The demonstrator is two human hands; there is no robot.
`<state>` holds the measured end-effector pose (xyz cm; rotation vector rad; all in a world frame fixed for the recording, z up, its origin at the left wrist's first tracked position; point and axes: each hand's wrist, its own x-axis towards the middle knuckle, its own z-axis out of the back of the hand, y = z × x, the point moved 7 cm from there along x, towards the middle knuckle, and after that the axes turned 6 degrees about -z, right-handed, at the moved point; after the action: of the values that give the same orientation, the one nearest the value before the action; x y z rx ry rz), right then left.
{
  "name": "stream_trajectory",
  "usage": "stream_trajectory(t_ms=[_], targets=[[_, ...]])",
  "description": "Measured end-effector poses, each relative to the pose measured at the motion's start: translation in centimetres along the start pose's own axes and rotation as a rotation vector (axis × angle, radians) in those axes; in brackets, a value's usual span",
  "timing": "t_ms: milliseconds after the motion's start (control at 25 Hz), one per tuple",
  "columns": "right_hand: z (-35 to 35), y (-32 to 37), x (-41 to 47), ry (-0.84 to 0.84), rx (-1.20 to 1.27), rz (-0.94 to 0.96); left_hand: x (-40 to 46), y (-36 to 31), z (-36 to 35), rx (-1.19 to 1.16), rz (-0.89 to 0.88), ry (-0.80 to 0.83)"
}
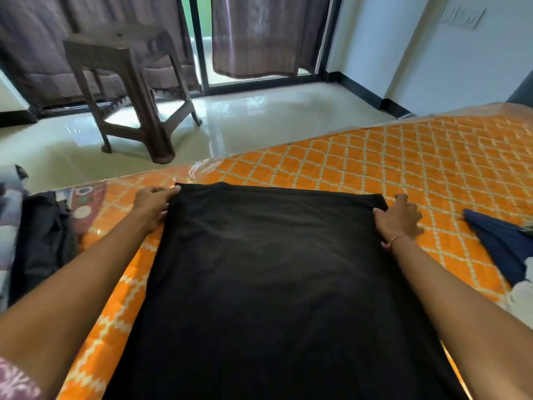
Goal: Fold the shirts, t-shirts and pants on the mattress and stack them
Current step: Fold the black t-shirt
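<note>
Mid-fold on black garment [268,269], spread flat at frame centre on orange mattress [403,157]. Left hand [153,206] and right hand [399,216] pinching its 2 far corners. Next, probably: drawing that edge toward lower frame, corners level.

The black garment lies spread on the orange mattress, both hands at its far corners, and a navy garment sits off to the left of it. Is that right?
Not quite. The head view shows the navy garment to the right of the black garment, not the left. The rest holds: the black garment lies spread on the orange mattress, with the left hand and right hand at its far corners.
</note>
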<state>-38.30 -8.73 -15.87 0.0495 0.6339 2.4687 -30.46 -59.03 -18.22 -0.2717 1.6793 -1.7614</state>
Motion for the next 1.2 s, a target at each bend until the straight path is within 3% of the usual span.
stream_trajectory(t_ms=[120, 240, 400, 560, 640, 800, 880, 960, 1080, 1160, 1200], targets=[[-2.2, 6.3, -7.6, -0.102, -0.162, 0.514, -1.5, -0.2, 0.1, 0.020, 0.015, 0.034], [-6.3, 13.1, -17.4, 0.160, -0.025, 0.774, -3.6, 1.8, 2.2, 0.220, 0.005, 0.006], [-9.4, 17.9, -30.6, 0.491, 0.179, 0.848, -9.7, 5.4, 5.3, 0.291, 0.022, 0.128], [-12.0, 14.8, -39.8, 0.578, -0.169, 1.020, -16.7, 8.2, 9.0, 0.432, -0.009, 0.222], [-12.3, 13.1, -41.5, 0.577, -0.229, 1.033, -19.4, 9.4, 10.2, 0.534, -0.007, 0.243], [-9.5, 11.7, -41.5, 0.406, -0.185, 0.904, -23.8, 10.0, 11.6, 0.747, 0.020, 0.378], [-8.3, 10.2, -43.0, 0.474, -0.174, 0.849, -26.6, 9.8, 13.3, 0.803, 0.036, 0.473], [-7.6, 7.9, -46.1, 0.529, -0.216, 0.918, -29.6, 9.7, 16.0, 0.928, 0.027, 0.586], [-5.3, 5.4, -50.7, 0.412, -0.221, 1.091, -32.4, 10.4, 21.3, 1.193, 0.105, 0.793], [-4.3, 3.9, -54.1, 0.441, -0.153, 1.116, -33.8, 10.4, 25.0, 1.276, 0.132, 0.796], [-4.1, 3.2, -55.5, 0.544, -0.068, 1.043, -34.1, 10.2, 26.2, 1.166, 0.142, 0.748]])
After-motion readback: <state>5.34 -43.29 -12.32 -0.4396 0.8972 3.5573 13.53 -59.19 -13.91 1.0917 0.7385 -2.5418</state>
